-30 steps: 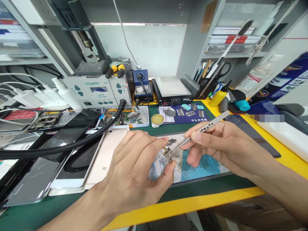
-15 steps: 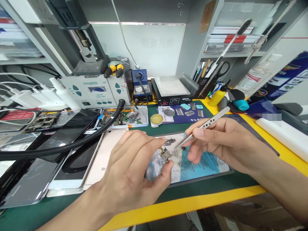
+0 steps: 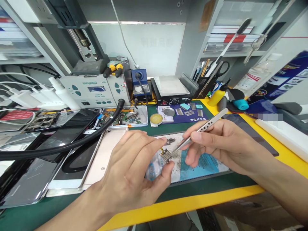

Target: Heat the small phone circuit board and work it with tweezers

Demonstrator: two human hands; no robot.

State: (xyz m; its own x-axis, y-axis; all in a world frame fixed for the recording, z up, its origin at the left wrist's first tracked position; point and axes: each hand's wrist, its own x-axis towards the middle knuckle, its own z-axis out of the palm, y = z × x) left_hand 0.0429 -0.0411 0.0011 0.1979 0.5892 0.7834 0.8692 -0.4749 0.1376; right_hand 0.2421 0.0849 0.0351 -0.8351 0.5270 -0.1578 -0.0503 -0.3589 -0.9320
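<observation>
Between the thumb and forefinger of my left hand (image 3: 137, 166) is a small circuit board (image 3: 166, 155) with metal contacts and a yellowish flex piece at its upper end. My right hand (image 3: 216, 141) grips silver tweezers (image 3: 204, 126) with a row of holes along the shank. Their tips are at the board's right edge; whether they touch it I cannot tell. Below both hands lies a stained white-and-blue work pad (image 3: 199, 165). A small dark metal part (image 3: 171, 141) rests on the pad just behind the board.
Several phones (image 3: 74, 163) lie at left, crossed by a thick black hose (image 3: 60, 153). Behind are a tray of small boards (image 3: 137, 117), a round tin of yellow paste (image 3: 156, 119), loose blades (image 3: 189, 113) and a heating plate (image 3: 172, 86). A yellow bottle (image 3: 216, 97) stands at right.
The tweezers and my right hand have shifted slightly left and down, bringing the tips closer to the circuit board. My left hand holds the board in nearly the same place.
</observation>
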